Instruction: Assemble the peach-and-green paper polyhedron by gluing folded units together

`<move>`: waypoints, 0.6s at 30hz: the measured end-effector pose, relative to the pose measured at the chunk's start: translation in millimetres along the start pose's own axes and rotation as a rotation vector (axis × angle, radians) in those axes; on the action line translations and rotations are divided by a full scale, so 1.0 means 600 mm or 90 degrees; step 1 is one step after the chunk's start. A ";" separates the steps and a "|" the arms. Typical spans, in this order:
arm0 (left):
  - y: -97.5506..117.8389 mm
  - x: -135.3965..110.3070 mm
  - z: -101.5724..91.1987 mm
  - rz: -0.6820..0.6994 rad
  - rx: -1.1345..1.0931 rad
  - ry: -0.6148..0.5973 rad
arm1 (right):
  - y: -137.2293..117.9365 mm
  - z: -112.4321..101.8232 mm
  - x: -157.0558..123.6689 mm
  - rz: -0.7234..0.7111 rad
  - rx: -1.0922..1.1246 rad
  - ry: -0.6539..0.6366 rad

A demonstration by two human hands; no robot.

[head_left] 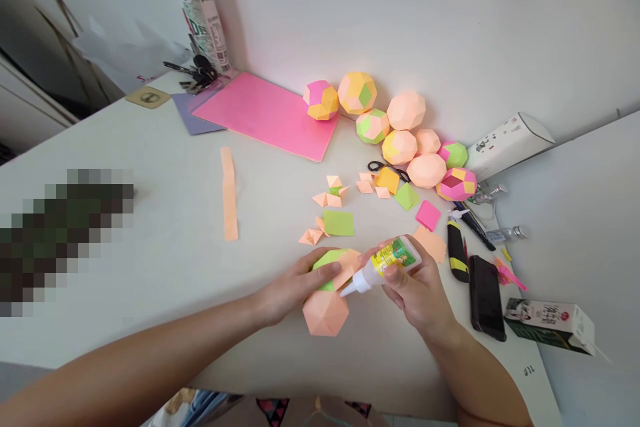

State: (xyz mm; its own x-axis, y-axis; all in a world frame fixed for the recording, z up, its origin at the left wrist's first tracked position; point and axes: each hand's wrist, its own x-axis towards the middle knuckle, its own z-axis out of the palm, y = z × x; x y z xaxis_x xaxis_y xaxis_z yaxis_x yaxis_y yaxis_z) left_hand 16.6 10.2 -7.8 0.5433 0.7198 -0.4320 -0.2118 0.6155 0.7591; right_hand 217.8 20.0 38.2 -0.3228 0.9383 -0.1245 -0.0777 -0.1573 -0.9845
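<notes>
In the head view, my left hand (295, 287) is closed on a faceted folded-paper shape (326, 315) of peach and green panels, with the thumb pressed on top. A small glue bottle (395, 259) with a yellow and green label is in my right hand (423, 293). It is tilted down to the left, its white nozzle tip at the paper shape; whether it touches I cannot tell. Just beyond my hands lie a green paper square (339, 223) and small folded peach pieces (313, 235). Fingers under the paper shape are hidden.
Several finished paper balls (407, 111) sit against the wall. A pink sheet (270, 117), peach strip (229, 193), scissors (389, 169), bottle (203, 17) and keys (200, 72) lie around. On the right are a cutter (457, 250), phone (487, 297) and carton (547, 323).
</notes>
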 end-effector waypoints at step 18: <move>0.002 -0.003 0.001 -0.001 0.002 -0.007 | -0.013 0.002 0.001 0.040 0.005 -0.025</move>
State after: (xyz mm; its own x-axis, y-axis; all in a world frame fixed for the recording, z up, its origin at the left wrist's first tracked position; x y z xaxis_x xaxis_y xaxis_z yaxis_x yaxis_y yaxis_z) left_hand 16.1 9.6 -5.8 0.5527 0.7156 -0.4271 -0.2085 0.6150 0.7605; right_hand 217.0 21.5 45.8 -0.3642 0.9134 -0.1815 -0.0625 -0.2185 -0.9738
